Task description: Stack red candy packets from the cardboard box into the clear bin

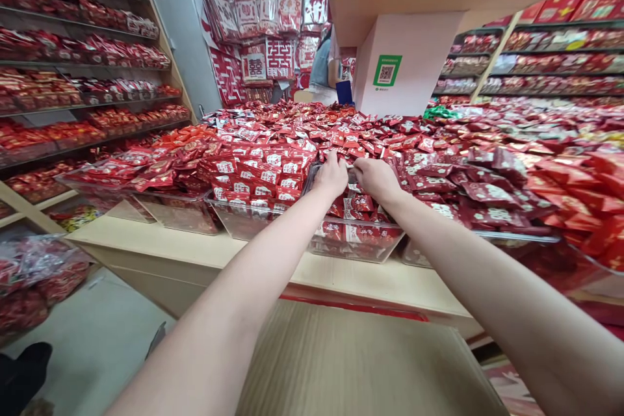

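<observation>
Many red packets (361,203) lie in the clear bin (353,248), at whose far end your left hand (332,174) and right hand (377,179) are both curled, though what they grip cannot be told, and heaped bins (238,223) stand beside it on the counter (341,274).

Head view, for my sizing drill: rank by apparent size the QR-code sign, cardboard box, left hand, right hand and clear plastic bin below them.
1. Cardboard box
2. Clear plastic bin
3. Left hand and right hand: too alike to rank
4. QR-code sign
</observation>
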`<state>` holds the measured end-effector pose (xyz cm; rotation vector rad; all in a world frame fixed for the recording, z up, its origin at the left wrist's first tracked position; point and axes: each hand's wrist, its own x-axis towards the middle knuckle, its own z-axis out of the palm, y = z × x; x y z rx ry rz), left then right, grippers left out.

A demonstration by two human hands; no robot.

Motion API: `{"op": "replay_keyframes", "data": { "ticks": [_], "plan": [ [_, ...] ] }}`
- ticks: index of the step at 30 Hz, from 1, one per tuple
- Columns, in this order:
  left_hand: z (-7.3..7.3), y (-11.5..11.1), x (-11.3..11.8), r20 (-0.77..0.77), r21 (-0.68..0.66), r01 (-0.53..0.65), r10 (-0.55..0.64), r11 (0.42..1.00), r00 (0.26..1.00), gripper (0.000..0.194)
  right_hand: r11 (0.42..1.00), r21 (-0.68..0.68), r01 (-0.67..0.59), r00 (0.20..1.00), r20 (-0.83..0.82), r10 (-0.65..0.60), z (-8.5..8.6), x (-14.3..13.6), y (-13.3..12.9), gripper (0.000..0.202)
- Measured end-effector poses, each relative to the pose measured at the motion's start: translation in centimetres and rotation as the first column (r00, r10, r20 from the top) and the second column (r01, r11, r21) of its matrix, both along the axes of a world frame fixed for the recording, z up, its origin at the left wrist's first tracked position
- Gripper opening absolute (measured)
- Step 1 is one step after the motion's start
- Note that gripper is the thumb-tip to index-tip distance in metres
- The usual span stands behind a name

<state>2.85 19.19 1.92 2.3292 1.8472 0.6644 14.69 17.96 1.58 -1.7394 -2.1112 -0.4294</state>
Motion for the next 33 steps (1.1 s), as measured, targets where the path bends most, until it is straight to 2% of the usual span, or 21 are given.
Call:
{"op": "replay_keyframes", "data": {
  "ticks": [2,4,7,9,12,14,15,17,18,19,21,23,25,27,28,30,32,33],
  "plan": [
    [0.4,0.0,0.0,0.160,0.111,0.049,-0.066,0.993,0.985,0.048,0.995,0.055,-0.086,0.994,-0.069,0.090,0.2,0.0,-0.1,0.030],
    [0.5,-0.1,0.0,0.251,0.221,0.098,-0.154,0.970,0.956,0.048,0.986,0.068,-0.149,0.982,-0.110,0.156,0.0,0.1,0.1,0.030],
    [0.4,-0.1,-0.3,0.290,0.393,0.117,-0.243,0.912,0.926,0.046,0.989,-0.016,-0.147,0.988,-0.056,0.146,-0.7,0.1,0.8,0.028],
    [0.5,0.2,-0.4,0.383,0.513,0.096,-0.327,0.853,0.864,0.047,0.988,-0.108,-0.109,0.992,0.043,0.115,-1.2,0.0,1.3,0.026],
    [1.5,-0.2,-0.3,0.532,0.627,0.094,-0.514,0.773,0.673,0.049,0.981,-0.181,-0.076,0.985,0.140,0.102,-1.8,-0.4,1.7,0.028],
    [2.6,-1.7,-0.2,0.626,0.642,0.126,-0.612,0.756,0.483,0.047,0.974,-0.216,-0.069,0.980,0.166,0.106,-2.0,-0.6,1.7,0.030],
    [3.1,-3.0,-0.2,0.685,0.623,0.152,-0.629,0.767,0.368,0.046,0.970,-0.234,-0.070,0.978,0.175,0.113,-2.1,-0.6,1.7,0.031],
    [3.4,-6.4,-0.9,0.788,0.565,0.214,-0.598,0.797,0.147,0.043,0.964,-0.260,-0.058,0.979,0.173,0.106,-2.1,-0.7,1.6,0.030],
    [3.2,-8.3,-1.5,0.826,0.522,0.269,-0.558,0.810,0.077,0.042,0.962,-0.268,-0.047,0.982,0.164,0.093,-2.1,-0.6,1.5,0.028],
    [2.7,-10.2,-2.4,0.859,0.462,0.358,-0.510,0.812,0.049,0.040,0.962,-0.270,-0.029,0.986,0.151,0.072,-2.0,-0.6,1.5,0.027],
    [1.2,-13.1,-4.3,0.915,0.288,0.534,-0.393,0.795,0.093,0.036,0.972,-0.234,0.008,0.994,0.111,0.019,-1.6,-0.5,1.4,0.028],
    [-0.5,-14.5,-6.1,0.920,0.146,0.603,-0.332,0.784,0.208,0.027,0.993,-0.117,-0.001,0.999,0.045,0.006,-1.0,-0.4,1.3,0.029],
    [-1.4,-14.3,-7.3,0.904,0.048,0.558,-0.274,0.828,0.329,0.017,0.998,0.034,-0.060,0.995,-0.083,0.062,-0.3,-0.4,1.0,0.027],
    [-1.1,-13.1,-7.5,0.909,-0.008,0.485,-0.196,0.875,0.369,0.019,0.978,0.159,-0.137,0.944,-0.277,0.177,0.5,-0.6,0.3,0.024],
    [-0.6,-12.3,-7.3,0.929,-0.035,0.457,-0.140,0.889,0.342,0.025,0.962,0.206,-0.178,0.889,-0.385,0.247,1.0,-0.8,-0.2,0.023],
    [0.8,-10.7,-6.7,0.980,-0.091,0.447,0.000,0.890,0.200,0.032,0.917,0.272,-0.293,0.730,-0.555,0.398,1.8,-1.3,-1.7,0.022],
    [1.9,-9.4,-5.9,0.995,-0.097,0.483,0.076,0.870,0.063,0.035,0.837,0.290,-0.465,0.585,-0.609,0.536,2.4,-1.9,-3.5,0.021],
    [2.2,-8.8,-5.6,0.996,-0.087,0.495,0.089,0.864,0.019,0.034,0.791,0.280,-0.544,0.546,-0.598,0.587,2.7,-2.1,-4.3,0.020]
  ]
}}
